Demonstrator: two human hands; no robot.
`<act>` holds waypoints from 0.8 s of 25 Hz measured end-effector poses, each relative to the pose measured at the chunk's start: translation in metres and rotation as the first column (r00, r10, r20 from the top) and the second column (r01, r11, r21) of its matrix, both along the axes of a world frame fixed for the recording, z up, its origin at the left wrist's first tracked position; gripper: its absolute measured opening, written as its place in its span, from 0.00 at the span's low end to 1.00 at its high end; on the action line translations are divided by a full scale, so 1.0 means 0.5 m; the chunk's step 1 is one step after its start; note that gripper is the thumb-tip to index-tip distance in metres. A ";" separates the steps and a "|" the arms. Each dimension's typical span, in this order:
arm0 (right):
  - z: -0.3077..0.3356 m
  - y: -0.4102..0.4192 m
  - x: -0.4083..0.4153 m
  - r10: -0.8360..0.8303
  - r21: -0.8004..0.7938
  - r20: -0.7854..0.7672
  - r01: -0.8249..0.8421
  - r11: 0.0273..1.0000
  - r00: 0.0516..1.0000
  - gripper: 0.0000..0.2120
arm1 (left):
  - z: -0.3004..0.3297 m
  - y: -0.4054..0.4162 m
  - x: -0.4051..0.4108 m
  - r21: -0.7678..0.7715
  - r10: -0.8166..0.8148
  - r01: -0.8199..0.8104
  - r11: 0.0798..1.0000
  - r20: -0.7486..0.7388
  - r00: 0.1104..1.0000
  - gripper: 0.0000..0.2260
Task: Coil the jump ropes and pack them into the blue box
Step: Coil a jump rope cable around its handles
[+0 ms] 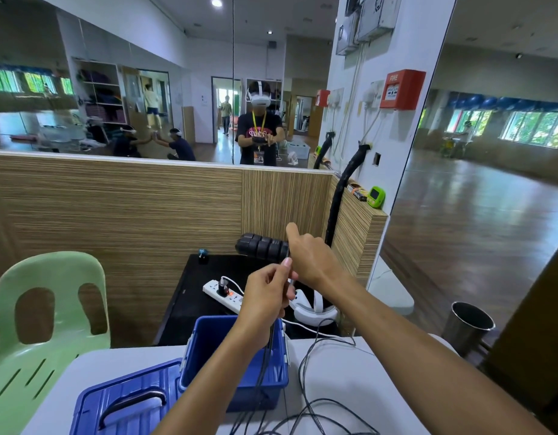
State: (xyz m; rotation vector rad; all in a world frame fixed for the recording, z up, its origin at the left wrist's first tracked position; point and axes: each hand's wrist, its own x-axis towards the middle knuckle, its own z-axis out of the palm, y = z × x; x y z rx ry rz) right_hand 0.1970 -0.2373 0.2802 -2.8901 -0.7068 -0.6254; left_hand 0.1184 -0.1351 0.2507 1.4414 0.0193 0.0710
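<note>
The only legible writing is "FIRE" in white on the red alarm box (pixel 402 88) mounted on the white pillar; its smaller label text cannot be read. The black handle (pixel 261 247) and the blue box (pixel 265 368) show no readable markings.

The right hand (pixel 312 257) is raised above the box with its fingers curled around one end of the handle, thumb pointing up. The left hand (pixel 266 296) sits just below it, thumb and fingertips pressed together on the thin rope (pixel 305 365) where it leaves the handle. From this pinch, strands hang down in front of the box and spread in loose loops over the white table (pixel 359 387), reaching the bottom edge of the view.

The box stands open near the far table edge. Its lid (pixel 127 400) lies flat just beside it on the left, handle up.

Beyond the table edge, a black surface carries a white power strip (pixel 222 293) and a white headset (pixel 315 312). A green chair (pixel 48 312) stands to the left, a steel bin (pixel 469 324) to the right on open wood floor.
</note>
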 end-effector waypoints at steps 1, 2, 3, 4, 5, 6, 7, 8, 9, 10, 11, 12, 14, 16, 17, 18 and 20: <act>0.001 0.000 -0.003 -0.002 -0.019 0.000 0.002 1.000 1.000 0.10 | 0.002 -0.001 -0.002 0.027 0.017 -0.018 0.999 0.038 0.999 0.16; 0.002 -0.001 -0.005 0.000 -0.035 -0.003 0.000 0.999 1.000 0.11 | 0.000 -0.001 -0.003 0.066 0.048 -0.054 0.996 0.093 0.995 0.15; 0.003 -0.002 -0.005 0.007 -0.041 0.000 -0.007 0.999 1.000 0.12 | -0.003 -0.002 -0.004 0.130 0.081 -0.102 0.986 0.159 0.984 0.14; 0.003 -0.003 -0.004 0.009 -0.039 0.005 -0.008 0.999 1.000 0.14 | -0.008 -0.002 -0.006 0.210 0.108 -0.157 0.965 0.229 0.967 0.14; 0.004 -0.003 -0.001 0.010 -0.033 0.009 -0.010 0.999 1.000 0.15 | -0.015 0.000 -0.007 0.276 0.127 -0.211 0.938 0.291 0.948 0.13; 0.004 -0.001 0.002 0.011 -0.020 0.008 -0.011 1.000 1.000 0.15 | -0.024 0.004 -0.007 0.312 0.134 -0.240 0.919 0.327 0.935 0.13; 0.001 0.000 0.006 0.014 0.008 0.001 -0.014 1.000 1.000 0.14 | -0.035 0.009 -0.007 0.325 0.119 -0.233 0.917 0.335 0.935 0.12; -0.003 0.001 0.007 0.027 0.045 0.002 -0.027 0.999 1.000 0.12 | -0.048 0.015 -0.006 0.318 0.085 -0.194 0.928 0.325 0.942 0.12; -0.009 0.001 0.008 0.052 0.084 0.006 -0.052 0.995 0.999 0.10 | -0.063 0.023 -0.003 0.308 0.041 -0.139 0.941 0.305 0.951 0.12; -0.014 0.003 0.006 0.082 0.108 0.015 -0.083 0.991 0.997 0.10 | -0.077 0.032 0.003 0.310 -0.007 -0.085 0.947 0.284 0.959 0.13; -0.017 0.004 0.004 0.107 0.124 0.021 -0.109 0.986 0.994 0.10 | -0.088 0.042 0.011 0.329 -0.051 -0.043 0.943 0.271 0.961 0.13; -0.019 0.004 0.000 0.132 0.142 0.018 -0.133 0.981 0.991 0.10 | -0.097 0.053 0.021 0.355 -0.090 -0.013 0.935 0.270 0.959 0.14; -0.014 0.006 -0.006 0.192 0.191 -0.009 -0.187 0.964 0.981 0.11 | -0.107 0.075 0.040 0.429 -0.155 0.014 0.903 0.296 0.942 0.13; -0.008 0.007 -0.009 0.256 0.205 -0.033 -0.244 0.948 0.966 0.11 | -0.108 0.094 0.059 0.545 -0.225 0.009 0.838 0.331 0.916 0.12; -0.006 0.007 -0.008 0.276 0.201 -0.052 -0.261 0.944 0.960 0.11 | -0.109 0.103 0.070 0.593 -0.261 0.008 0.805 0.343 0.902 0.12; -0.004 0.004 -0.007 0.286 0.190 -0.077 -0.268 0.945 0.955 0.12 | -0.113 0.111 0.082 0.627 -0.298 0.021 0.779 0.341 0.891 0.11; -0.002 -0.004 -0.006 0.280 0.136 -0.132 -0.262 0.955 0.951 0.13 | -0.109 0.124 0.095 0.692 -0.356 0.042 0.721 0.317 0.879 0.10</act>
